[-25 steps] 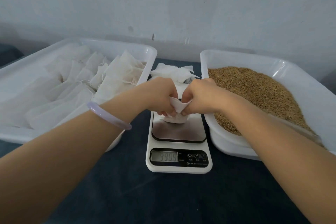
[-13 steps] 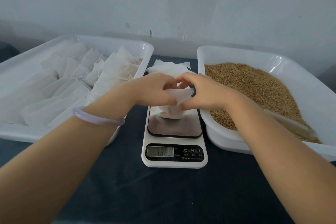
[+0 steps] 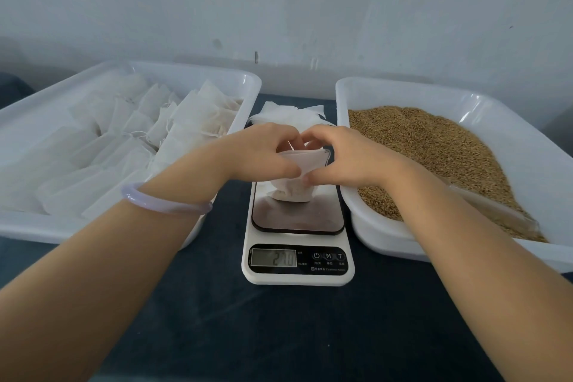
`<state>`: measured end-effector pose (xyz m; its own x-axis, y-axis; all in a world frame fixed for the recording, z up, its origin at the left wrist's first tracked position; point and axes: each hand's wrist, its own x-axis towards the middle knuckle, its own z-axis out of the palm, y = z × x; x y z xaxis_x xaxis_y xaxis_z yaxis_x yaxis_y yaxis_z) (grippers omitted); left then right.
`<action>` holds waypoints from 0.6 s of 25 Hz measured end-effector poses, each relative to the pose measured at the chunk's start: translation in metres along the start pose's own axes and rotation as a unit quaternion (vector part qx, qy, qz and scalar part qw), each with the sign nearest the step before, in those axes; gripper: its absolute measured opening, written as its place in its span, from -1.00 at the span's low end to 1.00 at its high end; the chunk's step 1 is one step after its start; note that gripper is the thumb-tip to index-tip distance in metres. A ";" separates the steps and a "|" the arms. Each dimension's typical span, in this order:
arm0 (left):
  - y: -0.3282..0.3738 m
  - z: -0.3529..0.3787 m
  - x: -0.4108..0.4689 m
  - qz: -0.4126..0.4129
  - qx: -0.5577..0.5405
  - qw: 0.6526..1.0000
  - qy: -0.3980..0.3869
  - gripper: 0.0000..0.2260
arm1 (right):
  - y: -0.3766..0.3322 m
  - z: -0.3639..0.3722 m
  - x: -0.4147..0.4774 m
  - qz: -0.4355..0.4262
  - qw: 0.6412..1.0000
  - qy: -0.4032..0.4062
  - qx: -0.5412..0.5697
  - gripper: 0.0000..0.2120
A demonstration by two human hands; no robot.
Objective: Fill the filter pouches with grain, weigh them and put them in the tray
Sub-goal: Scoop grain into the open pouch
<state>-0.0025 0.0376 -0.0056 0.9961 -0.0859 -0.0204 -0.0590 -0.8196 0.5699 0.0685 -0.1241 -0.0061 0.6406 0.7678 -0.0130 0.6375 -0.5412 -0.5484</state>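
**Both hands pinch the mouth of a filled pouch on the scale**

The filter pouch (image 3: pixel 293 192) stands upright on the steel plate of the kitchen scale (image 3: pixel 297 270), in the middle of the dark table (image 3: pixel 248 335) between the two trays. It is made of thin white, slightly see-through fabric. Its lower part bulges round and heavy with its filling and shows a pale cream tint, and its underside meets the plate, which mirrors it. The upper part is slack and creased, gathered in towards the top.

The left hand (image 3: pixel 263 149) and the right hand (image 3: pixel 344 155) close on this loose top from either side. On each hand the thumb and curled fingers are pinched on the fabric, and the fingertips of the two hands nearly meet above the opening. A pale lilac bangle (image 3: pixel 164 203) sits on the left wrist.

The scale's display is lit, but its digits are too blurred to read with certainty.

The white tray (image 3: pixel 198 71) on the left holds many pouches of the same white fabric, lying in overlapping rows, some with strings showing. The white tray (image 3: pixel 387 84) on the right holds a heap of golden-brown grain (image 3: pixel 434 146). Behind the scale, just past the hands, lies a small stack of flat empty pouches (image 3: pixel 288 115).
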 end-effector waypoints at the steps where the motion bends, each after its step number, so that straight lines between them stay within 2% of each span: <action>1: 0.000 0.000 0.000 0.001 0.000 1.000 0.000 -0.79 | 0.000 0.000 0.000 0.000 1.000 0.000 0.005 -0.53; 8: 0.000 0.001 0.001 0.001 0.008 1.000 -0.003 -0.79 | 0.002 0.000 0.000 -0.005 1.000 0.004 0.023 -0.62; 11: 0.000 0.000 0.000 -0.005 0.011 1.000 0.004 -0.80 | 0.004 0.002 0.002 0.004 0.999 0.020 0.026 -0.72; 13: 0.001 0.001 -0.001 -0.013 0.041 0.999 0.011 -0.78 | 0.005 0.002 0.001 0.006 0.999 0.034 0.008 -0.84; 15: 0.004 0.004 0.001 -0.015 0.088 0.996 0.019 -0.75 | 0.006 0.000 0.000 -0.009 0.998 0.054 -0.003 -0.88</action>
<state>-0.0022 0.0323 -0.0065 0.9991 -0.0419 -0.0017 -0.0374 -0.9087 0.4157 0.0721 -0.1276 -0.0089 0.6720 0.7354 0.0874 0.6513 -0.5306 -0.5424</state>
